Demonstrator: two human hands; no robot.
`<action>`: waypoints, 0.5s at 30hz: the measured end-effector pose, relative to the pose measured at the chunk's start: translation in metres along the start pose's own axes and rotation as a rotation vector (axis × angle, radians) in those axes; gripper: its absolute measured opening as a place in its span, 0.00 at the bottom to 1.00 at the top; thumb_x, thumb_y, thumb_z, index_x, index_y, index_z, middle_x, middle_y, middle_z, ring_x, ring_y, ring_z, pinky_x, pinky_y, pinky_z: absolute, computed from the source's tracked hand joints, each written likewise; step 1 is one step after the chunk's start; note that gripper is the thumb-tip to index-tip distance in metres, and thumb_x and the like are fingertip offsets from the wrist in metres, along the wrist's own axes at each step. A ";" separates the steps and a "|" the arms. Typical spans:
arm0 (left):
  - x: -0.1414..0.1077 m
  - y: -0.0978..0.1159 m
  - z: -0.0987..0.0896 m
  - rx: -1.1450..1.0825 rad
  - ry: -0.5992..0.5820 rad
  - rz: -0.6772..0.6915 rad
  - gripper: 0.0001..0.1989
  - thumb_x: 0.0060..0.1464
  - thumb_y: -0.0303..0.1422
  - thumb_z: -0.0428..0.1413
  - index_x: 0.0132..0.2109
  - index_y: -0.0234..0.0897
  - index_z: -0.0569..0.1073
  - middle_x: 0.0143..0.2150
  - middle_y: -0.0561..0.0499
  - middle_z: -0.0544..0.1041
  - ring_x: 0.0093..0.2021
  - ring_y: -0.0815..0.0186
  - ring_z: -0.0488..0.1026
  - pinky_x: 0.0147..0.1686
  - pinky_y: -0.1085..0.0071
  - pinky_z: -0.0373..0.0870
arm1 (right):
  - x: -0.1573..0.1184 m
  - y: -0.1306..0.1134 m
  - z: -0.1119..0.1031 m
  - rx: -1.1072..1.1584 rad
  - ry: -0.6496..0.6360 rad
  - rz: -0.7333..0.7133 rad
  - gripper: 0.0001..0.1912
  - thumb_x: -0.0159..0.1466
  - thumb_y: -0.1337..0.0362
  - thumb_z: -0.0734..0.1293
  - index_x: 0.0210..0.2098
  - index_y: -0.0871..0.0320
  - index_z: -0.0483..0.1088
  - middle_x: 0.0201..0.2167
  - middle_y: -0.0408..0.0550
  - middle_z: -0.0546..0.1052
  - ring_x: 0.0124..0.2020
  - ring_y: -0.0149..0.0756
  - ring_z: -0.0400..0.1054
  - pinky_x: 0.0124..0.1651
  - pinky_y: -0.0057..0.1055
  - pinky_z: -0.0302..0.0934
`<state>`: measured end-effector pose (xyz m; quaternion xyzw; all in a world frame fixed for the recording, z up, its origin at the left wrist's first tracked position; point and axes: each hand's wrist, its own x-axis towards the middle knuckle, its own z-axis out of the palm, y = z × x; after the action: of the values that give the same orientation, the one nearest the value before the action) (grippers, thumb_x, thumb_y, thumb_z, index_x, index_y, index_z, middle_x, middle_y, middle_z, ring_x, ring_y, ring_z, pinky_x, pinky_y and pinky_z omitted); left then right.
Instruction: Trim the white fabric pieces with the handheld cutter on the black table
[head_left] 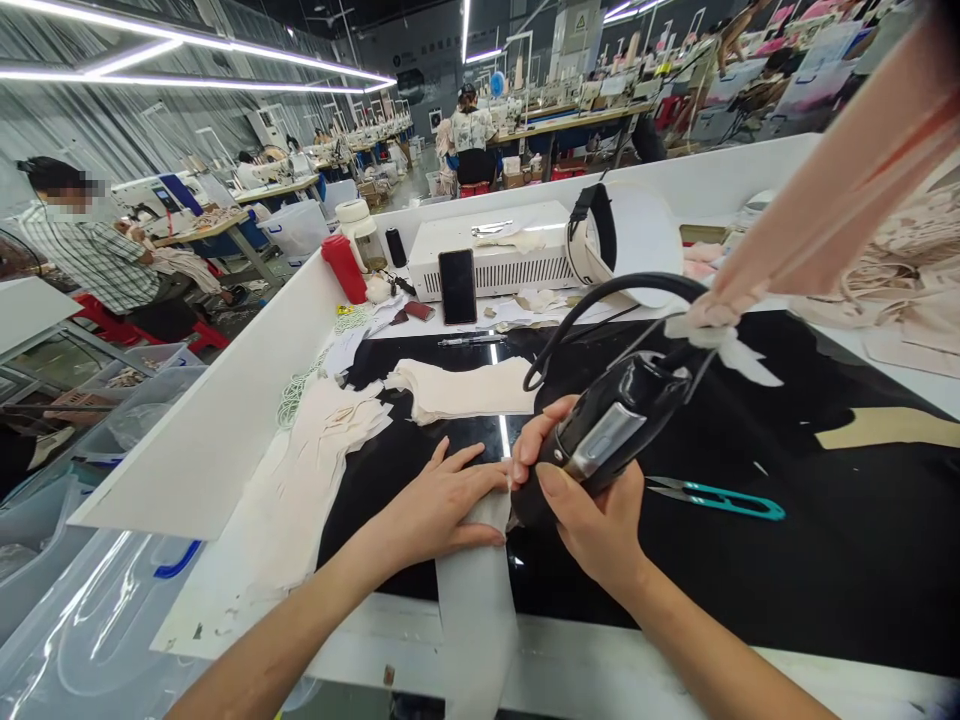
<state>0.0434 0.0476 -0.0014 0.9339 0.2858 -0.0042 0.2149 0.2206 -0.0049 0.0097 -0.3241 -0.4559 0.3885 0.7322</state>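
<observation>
Black corded tool [637,400], tilted above the counter [390,630], is enclosed by the right hand [600,520], its grip closed; rigid and probably weighty, best held around the barrel. Pale strip [476,600], apparently limp, is pressed flat by the spread left hand [442,505].

Sewing workshop, rows of sewing machines [604,85]
</observation>
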 end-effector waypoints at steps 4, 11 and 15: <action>0.001 -0.001 0.000 -0.005 0.001 -0.002 0.30 0.60 0.40 0.67 0.65 0.45 0.68 0.72 0.45 0.67 0.77 0.45 0.52 0.71 0.27 0.42 | 0.001 0.000 -0.001 -0.019 -0.003 0.003 0.19 0.64 0.58 0.75 0.50 0.50 0.67 0.34 0.43 0.77 0.33 0.38 0.74 0.44 0.45 0.75; 0.000 0.000 -0.001 0.007 0.029 0.025 0.30 0.60 0.40 0.67 0.65 0.46 0.68 0.72 0.45 0.67 0.75 0.45 0.56 0.70 0.27 0.45 | 0.002 -0.001 -0.001 0.039 -0.008 -0.015 0.21 0.63 0.56 0.76 0.50 0.50 0.67 0.33 0.42 0.76 0.29 0.36 0.72 0.38 0.39 0.74; 0.003 0.000 0.000 0.002 0.015 0.016 0.32 0.59 0.40 0.68 0.66 0.46 0.67 0.73 0.45 0.66 0.75 0.44 0.55 0.70 0.26 0.44 | -0.001 0.004 -0.001 0.018 0.025 0.015 0.22 0.62 0.55 0.76 0.51 0.51 0.68 0.37 0.45 0.78 0.34 0.39 0.75 0.39 0.41 0.75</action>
<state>0.0454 0.0495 -0.0018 0.9364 0.2799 0.0043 0.2118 0.2203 -0.0039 0.0053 -0.3256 -0.4408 0.3942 0.7378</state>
